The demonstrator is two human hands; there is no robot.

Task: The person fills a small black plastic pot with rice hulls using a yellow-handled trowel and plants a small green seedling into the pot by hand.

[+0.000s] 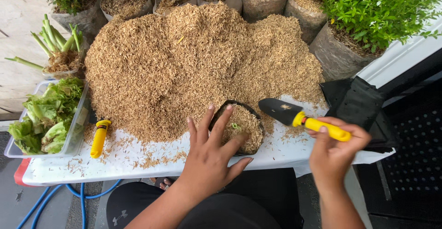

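- Pot (239, 130): small black bag-pot filled with husk, a tiny green sprout at its middle, standing on the white table (138, 162) at the near foot of the husk heap (193, 63).
- Left hand (209, 157): fingers spread wide, resting against the pot's left rim and fill, gripping nothing.
- Right hand (334, 153): just right of the pot, fingers curled around the trowel (299, 117), its dark blade pointing at the pot.
- Spare handle (99, 138): yellow, well left of the pot, beside the lettuce tub (73, 132).

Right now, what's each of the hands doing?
Left hand: open, fingers spread, resting on the small black pot of husks.
Right hand: closed on the yellow-handled trowel.
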